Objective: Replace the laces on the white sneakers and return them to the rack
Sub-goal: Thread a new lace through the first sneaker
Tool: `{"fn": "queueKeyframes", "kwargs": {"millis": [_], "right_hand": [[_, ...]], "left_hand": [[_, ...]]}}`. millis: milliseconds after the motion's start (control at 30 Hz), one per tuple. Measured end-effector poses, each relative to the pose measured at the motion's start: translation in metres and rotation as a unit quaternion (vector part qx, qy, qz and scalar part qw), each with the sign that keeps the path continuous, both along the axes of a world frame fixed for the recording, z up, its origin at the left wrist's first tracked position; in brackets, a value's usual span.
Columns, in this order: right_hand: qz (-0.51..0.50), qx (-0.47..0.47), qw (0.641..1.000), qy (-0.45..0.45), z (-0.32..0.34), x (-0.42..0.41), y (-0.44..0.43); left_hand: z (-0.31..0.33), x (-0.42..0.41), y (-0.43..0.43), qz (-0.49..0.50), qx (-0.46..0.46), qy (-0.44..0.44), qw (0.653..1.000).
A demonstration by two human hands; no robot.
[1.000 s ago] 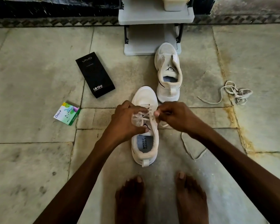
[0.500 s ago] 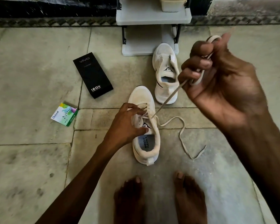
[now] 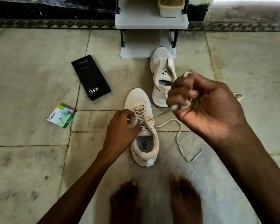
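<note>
The left hand grips the near white sneaker at its eyelets. At three o'clock, the right hand pinches its lace taut. A second sneaker lies at twelve o'clock.

Stained stone-slab floor; dark, possibly tiled wall behind.

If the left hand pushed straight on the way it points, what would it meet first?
Probably the near sneaker itself: the left hand grips its eyelet edge, pointing up and right across the lace. Past that lies the far sneaker, though depth is unclear.
</note>
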State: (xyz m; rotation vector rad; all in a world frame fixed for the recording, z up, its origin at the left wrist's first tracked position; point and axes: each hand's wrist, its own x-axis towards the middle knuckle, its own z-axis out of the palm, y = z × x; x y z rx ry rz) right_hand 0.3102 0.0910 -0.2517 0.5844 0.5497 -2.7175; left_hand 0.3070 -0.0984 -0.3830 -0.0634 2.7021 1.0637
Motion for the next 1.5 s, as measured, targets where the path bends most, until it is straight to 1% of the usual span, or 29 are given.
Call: {"fn": "queueKeyframes", "kwargs": {"millis": [33,67,100,133,167,200,233,267,300,333,367,400,500,567,600,667,767,833,933,1033,1100,1167,1200,1233,1267,1333,1367,1433,1500], "right_hand": [[0.037,0.102,0.994,-0.02,-0.009,-0.001,0.003],[0.064,0.225,0.971,-0.042,-0.021,-0.001,0.006],[0.082,0.361,0.927,-0.055,-0.035,0.001,0.008],[0.105,0.498,0.859,-0.054,-0.049,0.003,0.009],[0.144,0.621,0.769,-0.044,-0.065,0.007,0.012],[0.214,0.718,0.661,-0.031,-0.081,0.01,0.015],[0.303,0.782,0.544,-0.019,-0.096,0.013,0.018],[0.381,0.817,0.434,-0.005,-0.11,0.016,0.021],[0.43,0.831,0.353,0.01,-0.122,0.021,0.023],[0.445,0.838,0.314,0.021,-0.128,0.024,0.022],[0.428,0.848,0.31,0.034,-0.13,0.024,0.02],[0.387,0.86,0.327,0.054,-0.128,0.022,0.017],[0.226,0.862,0.425,0.163,-0.125,0.004,0.008],[0.216,0.825,0.478,0.212,-0.122,-0.011,-0.001],[0.229,0.809,0.496,0.219,-0.122,-0.015,-0.006],[0.254,0.796,0.503,0.22,-0.125,-0.023,-0.011],[0.291,0.793,0.486,0.226,-0.121,-0.028,-0.008],[0.3,0.799,0.461,0.241,-0.118,-0.027,-0.009],[0.319,0.825,0.399,0.242,-0.12,-0.022,-0.017],[0.302,0.866,0.315,0.245,-0.118,-0.018,-0.019],[0.3,0.884,0.271,0.235,-0.115,-0.014,-0.016],[0.313,0.892,0.24,0.222,-0.112,-0.01,-0.016],[0.327,0.888,0.236,0.22,-0.111,-0.009,-0.017],[0.348,0.876,0.252,0.219,-0.11,-0.01,-0.017],[0.375,0.852,0.298,0.214,-0.107,-0.012,-0.015],[0.436,0.776,0.421,0.174,-0.094,-0.016,-0.009],[0.455,0.742,0.468,0.152,-0.087,-0.017,-0.006],[0.457,0.705,0.528,0.126,-0.074,-0.017,-0.001],[0.419,0.699,0.569,0.11,-0.062,-0.015,0.002]], "left_hand": [[0.001,0.0,0.001,0.001,0.001,0.003,1.0],[0.001,0.001,0.002,0.0,-0.001,0.006,1.0],[0.002,0.001,0.003,0.0,-0.004,0.008,1.0],[0.003,0.001,0.004,0.0,-0.004,0.01,1.0],[0.004,0.001,0.004,-0.001,-0.002,0.012,1.0],[0.004,0.001,0.004,0.0,0.002,0.013,1.0],[0.005,0.001,0.004,0.001,0.008,0.016,1.0],[0.005,0.002,0.004,0.001,0.015,0.019,1.0],[0.006,0.003,0.004,0.002,0.019,0.022,1.0],[0.006,0.003,0.005,0.003,0.022,0.025,0.999],[0.007,0.004,0.004,0.003,0.023,0.026,0.999],[0.008,0.004,0.004,0.0,0.024,0.027,0.999],[0.009,0.004,0.004,-0.008,0.02,0.026,0.999],[0.01,0.003,0.003,-0.006,0.012,0.025,1.0],[0.01,0.003,0.004,-0.005,0.009,0.023,1.0],[0.01,0.003,0.004,-0.002,0.006,0.023,1.0],[0.009,0.004,0.005,0.003,0.002,0.034,0.999],[0.01,0.005,0.005,0.004,0.001,0.038,0.999],[0.011,0.006,0.005,-0.008,-0.014,0.049,0.999],[0.012,0.006,0.006,-0.025,-0.024,0.054,0.998],[0.014,0.006,0.008,-0.031,-0.035,0.046,0.998],[0.014,0.006,0.008,-0.029,-0.043,0.04,0.998],[0.013,0.006,0.008,-0.027,-0.044,0.035,0.998],[0.013,0.006,0.007,-0.024,-0.045,0.03,0.998],[0.013,0.006,0.007,-0.023,-0.047,0.022,0.998],[0.013,0.006,0.006,-0.028,-0.056,0.004,0.998],[0.012,0.006,0.006,-0.033,-0.059,-0.003,0.998],[0.011,0.006,0.005,-0.04,-0.047,-0.006,0.998],[0.012,0.004,0.005,-0.051,-0.023,0.013,0.998]]}}
